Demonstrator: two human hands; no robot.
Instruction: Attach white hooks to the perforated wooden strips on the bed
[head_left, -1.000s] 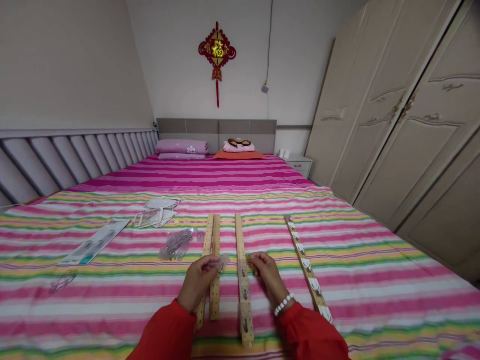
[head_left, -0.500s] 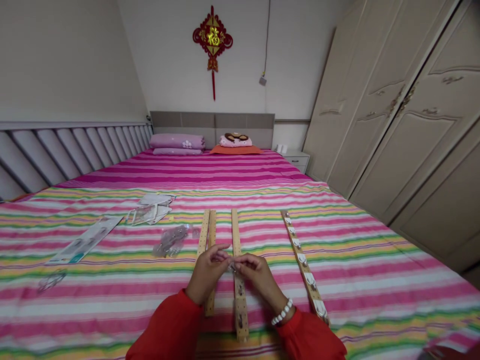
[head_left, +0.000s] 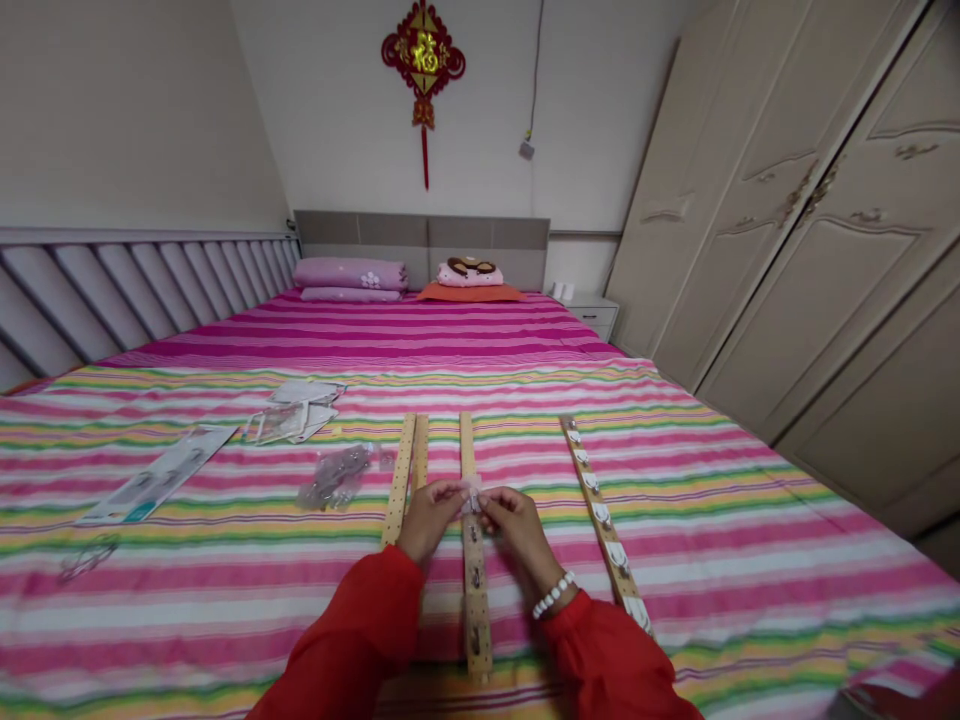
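As fingers [head_left: 451, 492] pinch clear piece [head_left: 472, 494]: striped bedspread [head_left: 697, 520], wardrobe [head_left: 825, 250] right.

Bed [head_left: 750, 520] w/ pink-yellow-green striped sheet. On it: paired perforated wooden strips [head_left: 405, 465], single perforated wooden strip [head_left: 467, 450], wooden strip w/ white hooks [head_left: 592, 490], clear plastic bag [head_left: 334, 478], packaging cards [head_left: 161, 475], pink pillows [head_left: 349, 275].

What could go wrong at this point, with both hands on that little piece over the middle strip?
1. The small clear piece, pinched between the left hand and right hand, could slip and get lost on the busy striped sheet.
2. The middle strip lies loose on soft bedding, so pressing may shift or tilt it toward the left strips.
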